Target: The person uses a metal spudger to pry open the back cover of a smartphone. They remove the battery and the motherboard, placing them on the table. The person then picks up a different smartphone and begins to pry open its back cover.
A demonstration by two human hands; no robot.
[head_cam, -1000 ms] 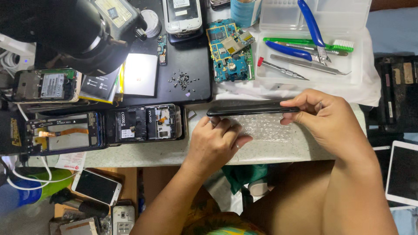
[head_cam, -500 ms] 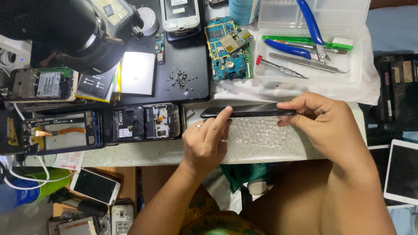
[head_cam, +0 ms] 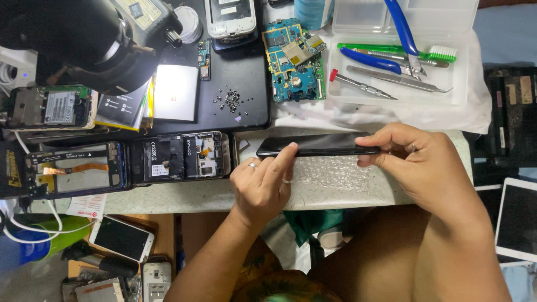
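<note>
Since a second ago, left hand (head_cam: 262, 187) has uncurled from a loose fist below the phone (head_cam: 316, 144); its forefinger now stretches up to the phone's lower edge, fingers spread, grasping nothing. Right hand (head_cam: 417, 162) keeps its grip, thumb and fingers pinching the phone's right end, on edge above the bubble wrap (head_cam: 330, 180) on the worktop (head_cam: 168, 193).

1. A slim black phone (head_cam: 316, 145) lies edge-up between both hands, above a clear bubble-wrap sheet (head_cam: 335, 179) on the pale worktop (head_cam: 168, 196).
2. The left hand (head_cam: 262, 187) touches its near left side; the right hand (head_cam: 417, 162) pinches its right end.
3. Left of the phone sits an opened black phone chassis (head_cam: 182, 156).
4. Behind lie a blue-green circuit board (head_cam: 293, 59) and, to the right, a clear plastic tray (head_cam: 397, 92) holding blue-handled pliers (head_cam: 400, 36).
5. A small heap of tiny dark screws (head_cam: 229, 100) rests on a black mat (head_cam: 246, 106), left of the board.
</note>
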